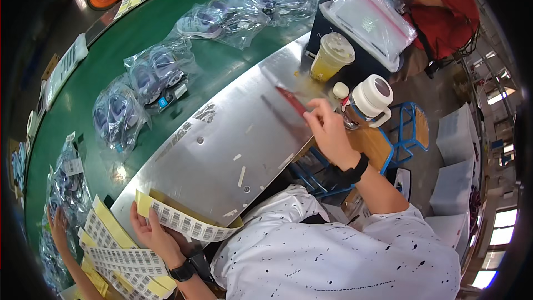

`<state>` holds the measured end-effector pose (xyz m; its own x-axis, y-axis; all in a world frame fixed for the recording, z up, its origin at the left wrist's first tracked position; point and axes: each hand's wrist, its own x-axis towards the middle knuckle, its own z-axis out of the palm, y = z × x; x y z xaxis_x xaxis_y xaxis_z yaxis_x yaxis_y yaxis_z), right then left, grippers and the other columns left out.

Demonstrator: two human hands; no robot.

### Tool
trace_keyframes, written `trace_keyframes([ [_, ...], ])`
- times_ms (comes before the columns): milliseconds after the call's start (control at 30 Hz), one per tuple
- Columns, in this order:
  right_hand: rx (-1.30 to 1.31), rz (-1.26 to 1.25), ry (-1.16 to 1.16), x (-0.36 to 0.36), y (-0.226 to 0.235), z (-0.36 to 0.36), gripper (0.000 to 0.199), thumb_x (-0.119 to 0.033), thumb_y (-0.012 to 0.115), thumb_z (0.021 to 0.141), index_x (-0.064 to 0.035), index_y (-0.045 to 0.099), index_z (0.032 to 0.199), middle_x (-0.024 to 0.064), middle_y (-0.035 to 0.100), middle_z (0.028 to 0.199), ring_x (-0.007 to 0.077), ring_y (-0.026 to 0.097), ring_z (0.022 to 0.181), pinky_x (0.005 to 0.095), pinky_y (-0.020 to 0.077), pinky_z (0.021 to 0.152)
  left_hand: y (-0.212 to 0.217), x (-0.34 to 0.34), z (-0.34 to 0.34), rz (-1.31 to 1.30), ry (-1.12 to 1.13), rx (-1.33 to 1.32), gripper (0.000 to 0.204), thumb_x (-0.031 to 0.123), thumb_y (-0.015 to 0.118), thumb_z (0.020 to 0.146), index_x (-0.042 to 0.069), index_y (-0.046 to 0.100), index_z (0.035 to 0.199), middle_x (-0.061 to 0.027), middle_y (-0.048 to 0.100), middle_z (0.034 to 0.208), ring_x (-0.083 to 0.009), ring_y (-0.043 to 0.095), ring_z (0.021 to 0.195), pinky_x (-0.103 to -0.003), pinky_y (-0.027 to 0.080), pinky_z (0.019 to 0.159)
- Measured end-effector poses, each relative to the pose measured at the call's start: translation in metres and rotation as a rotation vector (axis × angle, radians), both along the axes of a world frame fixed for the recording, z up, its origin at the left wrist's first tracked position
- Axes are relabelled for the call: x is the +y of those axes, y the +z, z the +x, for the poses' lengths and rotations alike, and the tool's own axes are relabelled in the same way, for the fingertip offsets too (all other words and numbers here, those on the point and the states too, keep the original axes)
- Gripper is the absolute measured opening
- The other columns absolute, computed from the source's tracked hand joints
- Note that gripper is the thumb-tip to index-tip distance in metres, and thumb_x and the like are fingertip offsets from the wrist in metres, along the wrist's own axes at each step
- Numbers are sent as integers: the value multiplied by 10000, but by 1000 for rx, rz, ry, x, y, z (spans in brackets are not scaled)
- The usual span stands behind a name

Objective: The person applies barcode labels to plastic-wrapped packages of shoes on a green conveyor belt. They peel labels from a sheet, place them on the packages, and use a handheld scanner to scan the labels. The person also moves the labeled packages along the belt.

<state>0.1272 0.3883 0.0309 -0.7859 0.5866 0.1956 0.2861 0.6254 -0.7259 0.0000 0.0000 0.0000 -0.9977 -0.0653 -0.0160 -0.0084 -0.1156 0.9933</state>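
Note:
My left hand (150, 233) pinches a curved yellow-backed strip of white barcode labels (191, 225) at the near end of the metal ledge. More label strips (125, 258) lie fanned out beside that hand. Over the ledge's right edge, my right hand (330, 133) is closed on a thin red object (291, 101). Motion blurs it, so its kind cannot be made out. A white-lidded clear bottle (369, 100) with a handle stands just right of that hand. Behind it is a lidded plastic cup of yellow drink (332, 56).
Bagged shoes (158, 72) lie along the green conveyor belt (111, 50). A dark bin (319, 30) holds clear plastic bags (372, 19). Another person's hand (58, 225) touches a bagged item at far left. A person in red (449, 16) sits at upper right, beyond a blue-framed stool (408, 128).

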Motion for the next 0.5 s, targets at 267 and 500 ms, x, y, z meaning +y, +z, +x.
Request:
trace_keyframes([
  [267, 73, 671, -61, 28, 21, 4, 327, -49, 616, 803, 24, 524, 1108, 213, 565, 1134, 382, 520, 1083, 422, 436, 931, 3, 12, 4, -23, 35, 48, 458, -7, 496, 942, -34, 356, 1377, -204, 558, 1268, -201, 584, 1092, -282, 475, 894],
  [500, 282, 38, 729, -100, 23, -52, 159, -96, 639, 836, -9, 636, 969, 137, 632, 982, 293, 615, 919, 365, 502, 795, 30, 41, 26, -241, -198, -8, 307, 42, 570, 932, -4, 541, 1233, -67, 669, 987, -68, 596, 825, -178, 448, 685],
])
